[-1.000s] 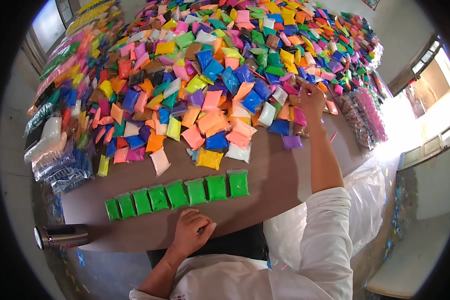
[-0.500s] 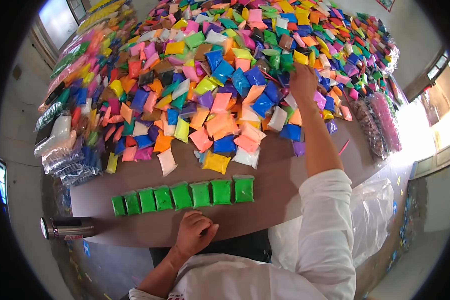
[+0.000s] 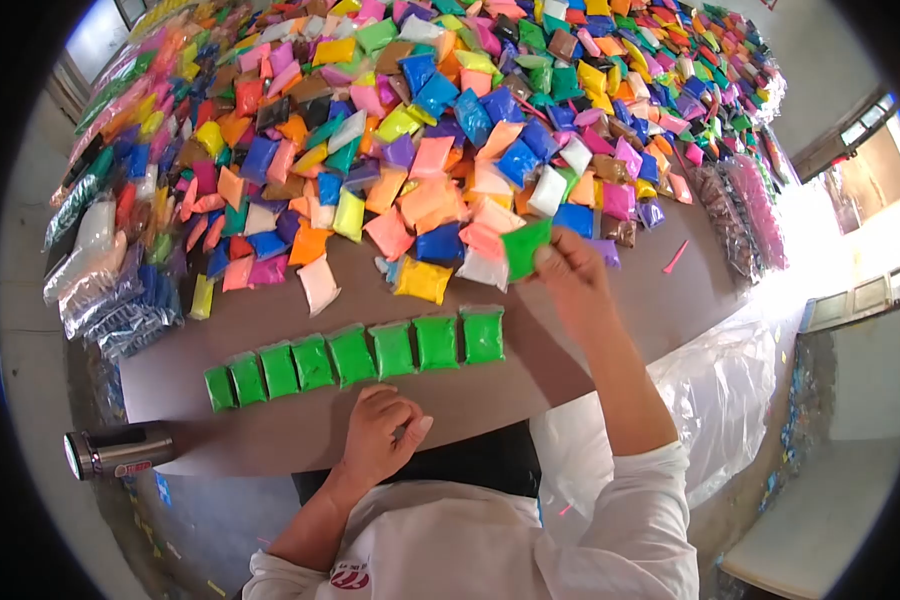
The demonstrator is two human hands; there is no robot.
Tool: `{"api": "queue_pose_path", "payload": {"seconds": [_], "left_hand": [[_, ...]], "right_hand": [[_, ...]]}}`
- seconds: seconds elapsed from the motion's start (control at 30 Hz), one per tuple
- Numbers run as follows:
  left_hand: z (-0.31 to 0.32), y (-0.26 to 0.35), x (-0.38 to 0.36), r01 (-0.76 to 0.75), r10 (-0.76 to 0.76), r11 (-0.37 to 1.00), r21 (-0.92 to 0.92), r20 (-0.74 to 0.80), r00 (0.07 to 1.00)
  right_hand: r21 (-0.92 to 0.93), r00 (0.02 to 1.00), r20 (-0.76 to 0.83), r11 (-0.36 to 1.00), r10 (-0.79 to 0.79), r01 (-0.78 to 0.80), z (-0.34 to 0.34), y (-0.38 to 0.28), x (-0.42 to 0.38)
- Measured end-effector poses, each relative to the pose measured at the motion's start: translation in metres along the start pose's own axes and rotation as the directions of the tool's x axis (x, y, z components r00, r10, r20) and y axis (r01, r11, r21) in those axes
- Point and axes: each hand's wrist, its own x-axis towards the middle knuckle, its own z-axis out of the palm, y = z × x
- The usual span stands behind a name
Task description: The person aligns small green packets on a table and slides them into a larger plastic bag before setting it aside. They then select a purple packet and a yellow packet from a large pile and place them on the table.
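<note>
A small green packet (image 3: pixel 525 248) is pinched between the thumb and fingers of my right hand (image 3: pixel 578 275), raised above the table at the near edge of the heap. Below and to the left lies a row of several green packets (image 3: pixel 392 350), side by side and slightly slanted. My left hand (image 3: pixel 385 428) rests at the table's front edge, just under that row, its fingers curled in and nothing visible in them. Beyond both hands spreads a large heap of small plastic packets (image 3: pixel 430 205) in many colours.
A steel flask (image 3: pixel 120 452) lies on its side at the table's left edge. Bundled clear bags of packets (image 3: pixel 120 290) are stacked at the left. More filled bags (image 3: pixel 740 215) stand at the right, near a thin pink stick (image 3: pixel 676 256). Clear plastic sheeting (image 3: pixel 720 400) hangs at the right.
My right hand has come back from the far right of the heap towards me, now with a green packet in it. My left hand stays by the row, curled as before.
</note>
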Motion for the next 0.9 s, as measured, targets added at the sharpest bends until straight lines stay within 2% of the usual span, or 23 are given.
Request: {"api": "queue_pose_path", "payload": {"seconds": [0.03,0.1,0.2,0.3,0.4,0.5,0.7,0.8,0.9], "left_hand": [[-0.001,-0.001,-0.003,0.008,-0.008,1.0,-0.03,0.001,1.0],[-0.002,-0.003,-0.003,0.013,-0.013,0.996,-0.093,-0.003,1.0],[-0.004,-0.006,-0.006,0.004,-0.01,0.972,-0.236,-0.025,1.0],[-0.009,-0.004,-0.007,0.014,-0.034,0.919,-0.395,-0.043,0.999],[-0.011,-0.015,-0.013,0.026,-0.023,0.893,-0.45,0.012,1.0],[-0.012,-0.011,-0.014,0.045,-0.067,0.92,-0.389,-0.044,0.997],[-0.001,-0.014,-0.021,0.106,-0.219,0.821,-0.562,-0.139,0.966],[-0.01,-0.019,-0.019,0.175,-0.174,0.894,-0.412,0.039,0.984],[-0.004,-0.02,-0.017,0.071,-0.102,0.923,-0.378,-0.064,0.993]], "right_hand": [[-0.07,0.997,0.047,0.996,0.063,-0.06,0.012,0.0,-0.014],[-0.347,0.992,0.08,0.931,-0.092,0.115,0.049,-0.005,-0.042],[-0.473,0.923,0.223,0.793,-0.315,0.385,0.081,0.005,-0.064],[-0.377,0.95,0.218,0.878,-0.224,0.293,0.101,0.013,-0.078],[-0.313,0.97,0.238,0.941,-0.056,0.131,0.116,0.011,-0.084],[-0.367,0.956,0.275,0.908,-0.101,0.201,0.129,0.015,-0.092],[-0.395,0.928,0.251,0.846,-0.275,0.357,0.132,0.013,-0.094],[-0.309,0.938,0.153,0.887,-0.31,0.343,0.139,0.023,-0.102],[-0.288,0.963,0.019,0.921,-0.269,0.263,0.146,0.028,-0.11]]}}
